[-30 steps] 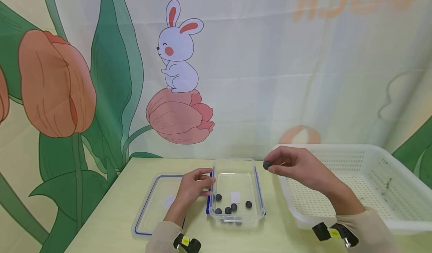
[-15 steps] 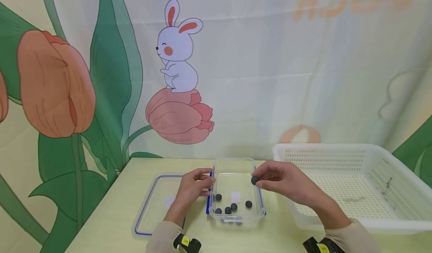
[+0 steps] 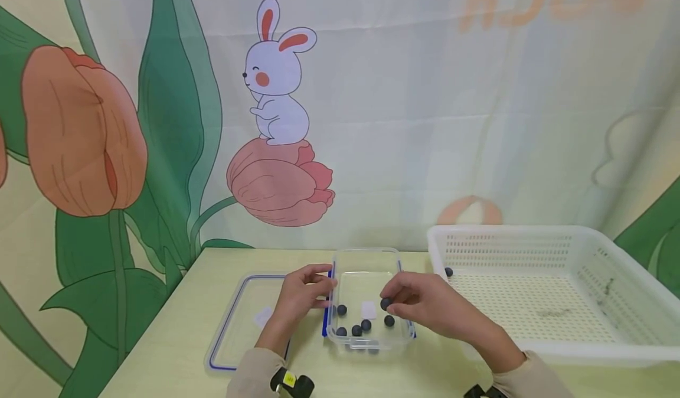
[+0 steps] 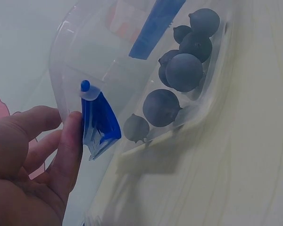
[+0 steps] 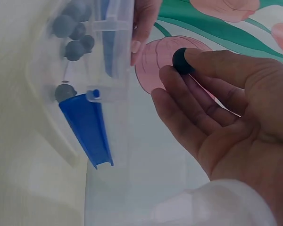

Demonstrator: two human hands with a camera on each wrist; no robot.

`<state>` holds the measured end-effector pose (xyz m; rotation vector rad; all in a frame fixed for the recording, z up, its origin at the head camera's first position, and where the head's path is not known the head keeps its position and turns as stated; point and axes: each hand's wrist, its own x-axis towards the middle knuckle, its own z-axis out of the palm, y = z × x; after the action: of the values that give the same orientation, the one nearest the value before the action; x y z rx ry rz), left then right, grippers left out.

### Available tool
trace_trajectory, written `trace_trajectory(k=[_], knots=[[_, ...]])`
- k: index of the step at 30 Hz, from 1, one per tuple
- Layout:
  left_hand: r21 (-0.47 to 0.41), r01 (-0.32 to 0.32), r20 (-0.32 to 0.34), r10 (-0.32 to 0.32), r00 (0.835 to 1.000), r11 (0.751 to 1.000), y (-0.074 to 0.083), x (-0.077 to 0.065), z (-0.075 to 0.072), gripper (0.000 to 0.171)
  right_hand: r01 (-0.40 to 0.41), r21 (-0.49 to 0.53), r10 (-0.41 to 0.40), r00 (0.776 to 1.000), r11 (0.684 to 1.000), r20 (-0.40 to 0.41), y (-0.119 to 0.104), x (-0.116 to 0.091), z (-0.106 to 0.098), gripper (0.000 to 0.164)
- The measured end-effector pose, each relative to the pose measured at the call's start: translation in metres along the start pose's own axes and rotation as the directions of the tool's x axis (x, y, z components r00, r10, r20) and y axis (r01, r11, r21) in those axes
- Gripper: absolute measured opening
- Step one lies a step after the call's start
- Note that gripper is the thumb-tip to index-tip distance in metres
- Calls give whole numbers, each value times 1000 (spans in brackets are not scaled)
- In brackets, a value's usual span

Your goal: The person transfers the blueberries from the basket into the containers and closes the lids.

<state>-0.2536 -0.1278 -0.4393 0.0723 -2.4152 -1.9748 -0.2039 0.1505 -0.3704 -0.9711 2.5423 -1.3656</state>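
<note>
A clear lidless food container (image 3: 372,343) with blue side latches stands on the table, holding several small dark balls (image 3: 357,330) near its front. In the left wrist view, some of these balls (image 4: 184,72) show tiny nubs. My left hand (image 3: 303,292) holds the container's left side by the rim, its fingers next to the blue latch (image 4: 100,120). Between thumb and fingertips of my right hand (image 3: 425,303), a dark ball (image 3: 386,304) is pinched over the container's right half. The right wrist view shows that ball (image 5: 182,61) apart from the container wall.
A large white perforated basket (image 3: 552,351) stands on the right, with one dark ball (image 3: 448,272) at its left wall. The clear lid (image 3: 234,333) with a blue seal lies left of the container, partly behind my left forearm. A printed curtain (image 3: 404,120) hangs behind the table.
My right hand has moved left and down from the basket's edge to over the container, still pinching the ball. A ball in the basket has come into sight. My left hand stays put.
</note>
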Motion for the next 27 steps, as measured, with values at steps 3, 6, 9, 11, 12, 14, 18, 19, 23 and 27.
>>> trace_trajectory(k=[3,6,9,11,12,14,18,19,23,27], knots=[[-7,-6,7,6,1000,1000,-1,0,-1,42,-4,-41,6,1000,999,31,2,1,5,14],[-12,-15,12,15,1000,1000,-1,0,-1,43,-3,-65,6,998,998,57,3,2,9,15],[-11,-15,13,15,1000,1000,0,0,-1,43,-9,-87,15,997,996,76,2,2,12,15],[-8,-12,11,12,1000,1000,0,0,-1,42,6,-109,4,996,994,89,2,3,14,15],[-7,-7,9,7,1000,1000,0,0,-1,42,15,-120,-3,995,993,96,2,3,14,14],[-11,-4,6,4,1000,1000,0,0,-1,41,38,-136,-23,994,990,110,3,3,15,14],[-32,-6,5,6,1000,999,1,-1,-1,41,61,-158,-41,992,986,123,3,4,16,14],[-37,-8,6,8,1000,999,1,-1,-2,41,61,-162,-41,991,985,124,3,4,16,14],[-44,-12,10,12,1000,999,0,-1,-2,41,54,-168,-33,992,984,126,2,3,15,14],[-43,-17,17,18,1000,999,0,-1,-1,41,21,-118,-6,992,993,128,-1,0,10,14]])
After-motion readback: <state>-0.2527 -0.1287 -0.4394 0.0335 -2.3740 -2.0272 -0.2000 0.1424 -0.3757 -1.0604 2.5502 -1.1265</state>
